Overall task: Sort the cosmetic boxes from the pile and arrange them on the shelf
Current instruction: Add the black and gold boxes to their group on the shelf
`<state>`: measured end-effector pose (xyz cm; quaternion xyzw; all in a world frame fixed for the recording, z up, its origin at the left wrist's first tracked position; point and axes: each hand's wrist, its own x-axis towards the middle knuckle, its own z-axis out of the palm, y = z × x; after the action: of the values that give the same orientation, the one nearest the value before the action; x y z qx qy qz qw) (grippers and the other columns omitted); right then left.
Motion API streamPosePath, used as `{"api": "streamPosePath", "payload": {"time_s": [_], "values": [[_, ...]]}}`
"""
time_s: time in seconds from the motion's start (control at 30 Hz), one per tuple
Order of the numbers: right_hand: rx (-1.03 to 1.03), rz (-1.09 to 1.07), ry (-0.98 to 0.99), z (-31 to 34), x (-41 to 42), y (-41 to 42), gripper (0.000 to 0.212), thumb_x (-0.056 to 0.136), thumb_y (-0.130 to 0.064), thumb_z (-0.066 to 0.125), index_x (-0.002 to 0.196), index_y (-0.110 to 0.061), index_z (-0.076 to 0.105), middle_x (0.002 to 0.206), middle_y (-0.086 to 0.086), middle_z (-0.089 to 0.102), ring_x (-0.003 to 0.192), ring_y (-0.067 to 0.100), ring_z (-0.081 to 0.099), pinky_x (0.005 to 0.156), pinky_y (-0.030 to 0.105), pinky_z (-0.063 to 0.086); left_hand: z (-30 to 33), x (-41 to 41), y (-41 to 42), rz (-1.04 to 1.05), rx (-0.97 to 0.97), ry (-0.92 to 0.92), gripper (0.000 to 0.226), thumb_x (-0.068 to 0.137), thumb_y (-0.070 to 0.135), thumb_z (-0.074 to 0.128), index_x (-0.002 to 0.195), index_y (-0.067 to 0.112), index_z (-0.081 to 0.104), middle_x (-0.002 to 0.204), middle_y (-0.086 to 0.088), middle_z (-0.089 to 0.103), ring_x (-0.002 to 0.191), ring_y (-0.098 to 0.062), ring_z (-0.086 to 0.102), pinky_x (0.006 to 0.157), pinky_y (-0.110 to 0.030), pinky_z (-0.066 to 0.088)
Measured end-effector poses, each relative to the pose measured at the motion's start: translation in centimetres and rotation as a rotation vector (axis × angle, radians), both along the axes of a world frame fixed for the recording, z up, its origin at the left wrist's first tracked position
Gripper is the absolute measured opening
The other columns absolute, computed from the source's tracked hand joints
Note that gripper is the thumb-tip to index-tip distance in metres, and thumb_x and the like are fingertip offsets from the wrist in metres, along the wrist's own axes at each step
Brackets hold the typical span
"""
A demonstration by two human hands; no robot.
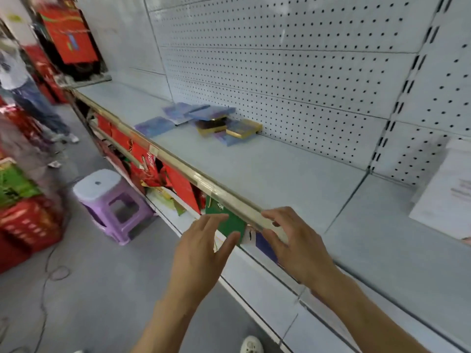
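Note:
A loose pile of flat cosmetic boxes (211, 121), purple and gold, lies on the pale shelf (280, 169) against the pegboard back. One purple box (154, 126) lies apart, nearer the front edge. My left hand (201, 248) and my right hand (293, 240) hover at the shelf's front rail, well short of the pile. Both have fingers spread and hold nothing.
A lilac plastic stool (112, 202) stands on the floor at left. Red and green packages (158, 171) fill the lower shelf. Red crates (28, 222) are stacked far left, and another person (30, 98) stands in the aisle. White paper (448, 184) leans at right.

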<state>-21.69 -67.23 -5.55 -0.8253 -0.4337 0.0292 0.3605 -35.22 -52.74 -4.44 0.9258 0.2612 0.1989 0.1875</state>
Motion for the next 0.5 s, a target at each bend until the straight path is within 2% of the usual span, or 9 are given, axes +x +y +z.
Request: {"api": "streamPosePath", "payload": {"time_s": [0.13,0.23,0.3,0.4,0.43,0.5], "values": [[0.036,-0.014,0.075,0.9,4.8,8.1,0.031,0.096,-0.034,0.051,0.127,-0.032,0.05,0.123,-0.019,0.049,0.106,-0.002,0.051,0.084,0.013,0.042,0.7,4.4,8.0,-0.006,-0.004,0.024,0.05,0.087,0.063,0.043,0.127,0.036,0.054,0.126,0.018,0.057,0.112,-0.006,0.055,0.091,-0.025,0.048],[0.057,-0.018,0.151,1.6,7.7,13.4,0.029,0.096,-0.035,0.051,0.124,-0.035,0.05,0.123,-0.022,0.05,0.105,-0.002,0.051,0.091,0.024,0.047,1.2,7.4,13.2,0.009,-0.043,0.004,0.045,0.087,0.059,0.048,0.126,0.036,0.055,0.121,0.019,0.058,0.107,-0.001,0.054,0.089,-0.021,0.045],[0.056,-0.008,0.17,1.8,9.7,16.4,0.027,0.096,-0.035,0.051,0.123,-0.036,0.051,0.122,-0.023,0.051,0.104,-0.002,0.052,0.092,0.028,0.049,1.2,9.3,16.3,0.017,-0.099,-0.01,0.042,0.088,0.054,0.053,0.126,0.035,0.056,0.121,0.019,0.057,0.103,0.003,0.052,0.087,-0.014,0.04],[0.055,-0.016,0.218,1.4,12.6,19.7,0.025,0.095,-0.033,0.053,0.119,-0.037,0.054,0.117,-0.024,0.053,0.103,-0.003,0.054,0.09,0.03,0.05,0.8,11.9,19.8,0.009,-0.212,-0.04,0.04,0.088,0.049,0.058,0.125,0.034,0.056,0.118,0.02,0.057,0.097,0.005,0.053,0.075,0.0,0.035],[0.051,-0.027,0.236,1.2,13.5,20.6,0.024,0.094,-0.033,0.054,0.118,-0.037,0.054,0.117,-0.024,0.053,0.103,-0.003,0.054,0.089,0.031,0.05,0.6,12.8,20.9,0.007,-0.253,-0.053,0.039,0.088,0.047,0.059,0.125,0.034,0.056,0.117,0.02,0.057,0.098,0.004,0.054,0.074,0.001,0.035],[0.053,-0.062,0.261,0.8,15.2,22.3,0.023,0.094,-0.031,0.055,0.115,-0.038,0.056,0.115,-0.023,0.055,0.102,-0.003,0.055,0.088,0.03,0.051,0.2,14.6,23.3,-0.005,-0.323,-0.068,0.039,0.088,0.046,0.061,0.125,0.033,0.057,0.118,0.02,0.058,0.105,0.002,0.055,0.082,-0.005,0.036]]}}
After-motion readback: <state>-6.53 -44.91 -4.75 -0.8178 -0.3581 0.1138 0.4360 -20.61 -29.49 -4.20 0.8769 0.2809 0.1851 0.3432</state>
